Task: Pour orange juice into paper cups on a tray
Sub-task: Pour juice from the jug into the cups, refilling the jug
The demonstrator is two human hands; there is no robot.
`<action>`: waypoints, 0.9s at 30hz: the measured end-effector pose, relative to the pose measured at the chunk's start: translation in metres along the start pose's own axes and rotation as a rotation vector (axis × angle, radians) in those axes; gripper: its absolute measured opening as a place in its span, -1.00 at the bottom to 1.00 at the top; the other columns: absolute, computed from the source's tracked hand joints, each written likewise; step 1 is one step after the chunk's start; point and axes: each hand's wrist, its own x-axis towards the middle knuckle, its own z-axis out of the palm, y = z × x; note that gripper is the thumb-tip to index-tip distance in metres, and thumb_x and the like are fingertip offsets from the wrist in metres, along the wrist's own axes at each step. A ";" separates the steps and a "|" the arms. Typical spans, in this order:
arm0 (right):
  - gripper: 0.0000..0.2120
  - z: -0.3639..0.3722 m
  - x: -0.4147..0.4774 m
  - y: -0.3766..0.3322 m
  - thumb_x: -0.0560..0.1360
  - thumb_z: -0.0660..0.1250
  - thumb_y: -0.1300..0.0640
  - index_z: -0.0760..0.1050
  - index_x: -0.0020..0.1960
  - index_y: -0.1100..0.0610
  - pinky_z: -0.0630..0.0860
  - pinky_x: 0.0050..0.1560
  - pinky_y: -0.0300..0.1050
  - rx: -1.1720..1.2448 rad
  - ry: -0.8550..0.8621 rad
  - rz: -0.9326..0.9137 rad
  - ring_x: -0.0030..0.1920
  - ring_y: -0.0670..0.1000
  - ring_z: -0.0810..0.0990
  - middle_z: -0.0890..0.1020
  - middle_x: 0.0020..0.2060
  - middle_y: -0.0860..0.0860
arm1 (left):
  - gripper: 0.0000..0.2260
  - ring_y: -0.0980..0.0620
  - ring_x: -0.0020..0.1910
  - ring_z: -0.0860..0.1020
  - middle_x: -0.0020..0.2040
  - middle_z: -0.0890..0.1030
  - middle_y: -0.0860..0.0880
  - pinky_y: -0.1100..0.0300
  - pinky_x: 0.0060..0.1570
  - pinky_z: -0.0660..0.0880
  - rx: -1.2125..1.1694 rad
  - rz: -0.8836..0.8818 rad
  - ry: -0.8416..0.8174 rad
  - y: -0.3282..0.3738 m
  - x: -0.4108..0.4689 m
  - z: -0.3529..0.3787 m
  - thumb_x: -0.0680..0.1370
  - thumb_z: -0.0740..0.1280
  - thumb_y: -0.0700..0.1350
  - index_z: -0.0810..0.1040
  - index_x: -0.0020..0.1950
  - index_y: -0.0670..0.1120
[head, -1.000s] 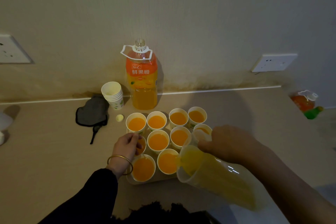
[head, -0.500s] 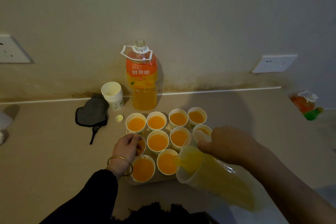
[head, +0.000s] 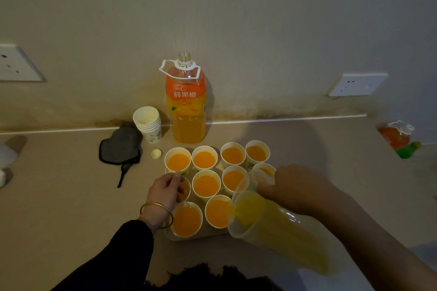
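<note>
Several white paper cups of orange juice stand in rows on a pale tray [head: 189,237]. My right hand [head: 295,188] grips a clear plastic jug [head: 272,227] of juice, tipped to the left. Its spout hangs over the front middle cup [head: 216,211], and juice runs into that cup. My left hand [head: 165,192], with a gold bangle at the wrist, holds the rim of the left cup [head: 184,190] in the middle row. The front left cup [head: 186,220] is nearly full.
An open orange juice bottle [head: 186,101] stands by the wall behind the tray. Left of it are a stack of empty cups [head: 147,124], a yellow cap [head: 156,154] and a dark cloth [head: 120,144]. Another bottle [head: 397,137] lies at the far right.
The jug stays tipped over the front middle cup and the juice keeps flowing. Both hands have hardly moved.
</note>
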 end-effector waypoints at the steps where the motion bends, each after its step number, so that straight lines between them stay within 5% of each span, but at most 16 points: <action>1: -0.59 -0.001 -0.001 0.000 0.56 0.13 -0.17 0.29 -0.36 0.05 0.22 -0.38 -0.25 0.003 -0.003 -0.004 -0.40 -0.14 0.34 0.39 -0.40 -0.05 | -0.75 -0.01 -0.36 0.47 -0.29 0.55 -0.12 0.18 -0.30 0.43 -0.009 0.008 0.009 0.001 -0.001 0.000 0.64 0.12 -0.11 0.56 -0.09 -0.10; 15: -0.61 -0.014 -0.008 -0.002 0.62 0.06 -0.11 0.26 -0.33 0.03 0.22 -0.36 -0.31 0.010 -0.013 -0.011 -0.38 -0.17 0.32 0.38 -0.37 -0.07 | -0.72 0.00 -0.41 0.47 -0.35 0.56 -0.10 0.22 -0.36 0.43 -0.108 -0.031 -0.034 0.015 -0.002 0.005 0.64 0.10 -0.09 0.54 -0.11 -0.13; 27: -0.60 -0.019 -0.013 0.025 0.57 0.11 -0.17 0.31 -0.32 0.05 0.25 -0.35 -0.26 0.102 0.049 0.076 -0.38 -0.12 0.35 0.40 -0.37 -0.05 | -0.71 0.05 -0.26 0.51 -0.23 0.63 -0.07 0.25 -0.24 0.37 -0.189 0.040 -0.169 0.052 -0.006 0.038 0.66 0.03 -0.06 0.50 -0.08 -0.08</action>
